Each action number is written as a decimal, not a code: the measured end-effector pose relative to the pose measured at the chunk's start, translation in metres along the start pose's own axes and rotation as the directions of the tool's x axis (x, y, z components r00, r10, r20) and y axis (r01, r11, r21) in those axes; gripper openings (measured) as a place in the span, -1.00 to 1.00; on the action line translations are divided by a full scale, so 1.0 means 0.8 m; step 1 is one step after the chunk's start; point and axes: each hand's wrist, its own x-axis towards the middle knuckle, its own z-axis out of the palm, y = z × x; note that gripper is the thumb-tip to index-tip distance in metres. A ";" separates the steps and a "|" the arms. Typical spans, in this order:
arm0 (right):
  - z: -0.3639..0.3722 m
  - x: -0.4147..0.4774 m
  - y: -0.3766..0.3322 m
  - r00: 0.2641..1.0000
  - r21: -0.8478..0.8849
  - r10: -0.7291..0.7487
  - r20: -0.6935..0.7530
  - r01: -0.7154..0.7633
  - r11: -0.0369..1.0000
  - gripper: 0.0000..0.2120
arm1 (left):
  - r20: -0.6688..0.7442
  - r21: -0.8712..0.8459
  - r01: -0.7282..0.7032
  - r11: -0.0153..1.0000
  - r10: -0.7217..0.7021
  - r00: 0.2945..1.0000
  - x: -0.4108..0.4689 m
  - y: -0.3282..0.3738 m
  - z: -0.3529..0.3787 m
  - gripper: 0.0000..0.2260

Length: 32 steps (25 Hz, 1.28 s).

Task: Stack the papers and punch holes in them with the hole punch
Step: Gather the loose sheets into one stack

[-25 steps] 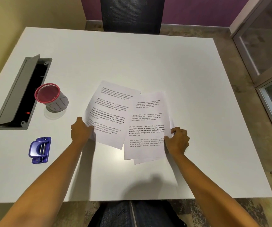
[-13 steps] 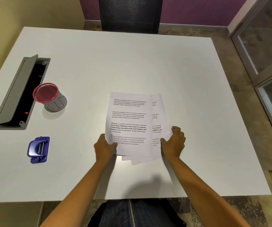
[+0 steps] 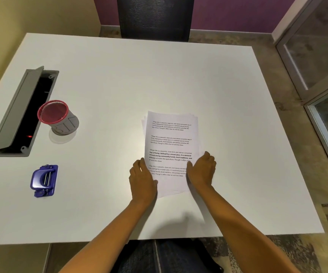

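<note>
Papers (image 3: 170, 146) newly squared between hands (image 3: 142, 177)

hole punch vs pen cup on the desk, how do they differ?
The hole punch is blue, low and blocky; the pen cup is a grey cylinder with a red mesh rim. The hole punch lies flat nearer the person; the pen cup stands farther back, beside the open cable tray. Both sit untouched on the white table, left of the papers.
</note>
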 end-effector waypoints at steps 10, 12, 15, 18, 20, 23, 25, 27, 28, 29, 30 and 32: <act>-0.002 0.015 -0.015 0.964 0.256 0.155 0.216 -0.209 0.944 -0.42 | 0.021 -0.022 -0.024 0.999 0.024 0.999 0.002 -0.002 0.005 -0.15; -0.005 0.014 -0.011 0.957 0.349 0.135 0.256 -0.221 0.911 -0.45 | 0.014 -0.030 -0.030 0.999 0.030 0.999 0.002 -0.004 0.006 -0.15; -0.015 0.013 -0.001 0.967 0.448 0.099 0.235 -0.199 0.872 -0.61 | 0.016 -0.059 -0.016 0.998 0.017 1.000 0.002 -0.008 0.005 -0.14; -0.030 0.020 0.010 0.976 0.387 -0.006 0.220 -0.082 0.918 -0.73 | 0.011 -0.121 -0.004 0.993 0.005 1.000 0.005 -0.014 0.002 -0.12; -0.040 0.023 0.017 0.979 0.288 -0.075 0.189 0.017 0.958 -0.76 | 0.013 -0.161 -0.021 0.987 0.024 1.000 0.007 -0.021 -0.001 -0.11; -0.058 0.028 0.022 0.970 0.268 -0.174 0.172 0.124 0.955 -0.81 | -0.012 -0.303 0.042 0.952 -0.048 0.999 0.008 -0.025 -0.008 -0.18; -0.073 0.031 0.020 0.949 0.303 -0.253 0.187 0.190 0.934 -0.83 | -0.028 -0.460 0.120 0.880 -0.150 0.988 0.014 -0.022 -0.017 -0.24; -0.089 0.029 0.015 0.935 0.377 -0.308 0.176 0.225 0.898 -0.77 | 0.003 -0.626 0.171 0.761 -0.217 0.976 0.027 -0.016 -0.034 -0.33; -0.095 0.027 0.014 0.930 0.414 -0.327 0.167 0.234 0.879 -0.73 | 0.041 -0.690 0.191 0.698 -0.226 0.973 0.033 -0.014 -0.045 -0.38; -0.100 0.026 0.013 0.927 0.455 -0.339 0.163 0.234 0.859 -0.72 | 0.081 -0.747 0.201 0.634 -0.212 0.974 0.039 -0.011 -0.057 -0.44; -0.102 0.024 0.012 0.923 0.502 -0.347 0.164 0.224 0.835 -0.73 | 0.107 -0.795 0.191 0.576 -0.178 0.978 0.044 -0.010 -0.068 -0.50; -0.105 0.020 0.008 0.914 0.581 -0.367 0.172 0.207 0.787 -0.75 | 0.078 -0.842 0.118 0.527 -0.098 0.992 0.051 -0.006 -0.088 -0.59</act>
